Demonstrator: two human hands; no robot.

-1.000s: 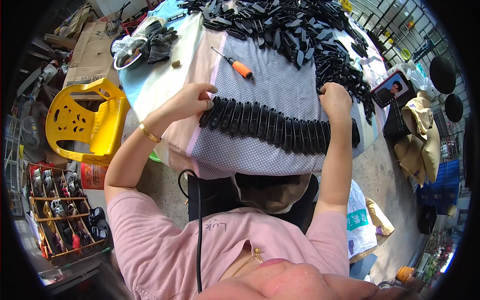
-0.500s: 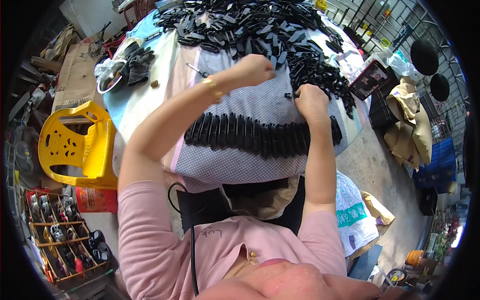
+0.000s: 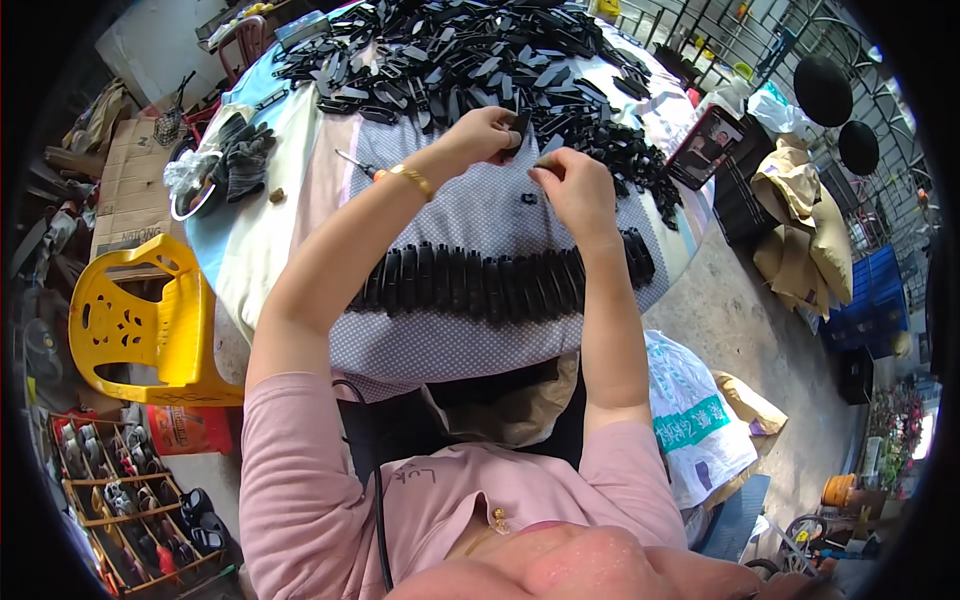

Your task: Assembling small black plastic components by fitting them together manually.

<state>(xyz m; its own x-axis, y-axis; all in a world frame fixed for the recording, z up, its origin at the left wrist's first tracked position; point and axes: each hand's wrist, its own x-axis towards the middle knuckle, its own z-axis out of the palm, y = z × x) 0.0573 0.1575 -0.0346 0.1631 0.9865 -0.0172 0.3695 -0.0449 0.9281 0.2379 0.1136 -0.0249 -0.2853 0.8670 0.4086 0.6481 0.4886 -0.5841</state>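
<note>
My left hand (image 3: 484, 138) is closed on a flat black plastic piece (image 3: 519, 131), held above the cloth near the heap. To its right, my right hand (image 3: 577, 194) is pinched with thumb and forefinger together; what it holds, if anything, is too small to make out. A small black part (image 3: 529, 198) lies on the dotted cloth just below those fingertips. Nearer to me, a row of black plastic pieces (image 3: 470, 282) stands side by side, partly hidden behind my right forearm. The large heap of loose black pieces (image 3: 450, 55) covers the far side of the table.
A screwdriver (image 3: 358, 165) lies left of my left wrist. Dark gloves (image 3: 246, 160) and a bowl (image 3: 190, 205) sit at the table's left. A phone (image 3: 706, 147) stands at the right edge. On the floor are a yellow chair (image 3: 180, 330) and a white bag (image 3: 690, 420).
A black piece now shows in my left hand, where none was visible before. My right hand has moved left and its fingers have come up off the cloth beside the small part.
</note>
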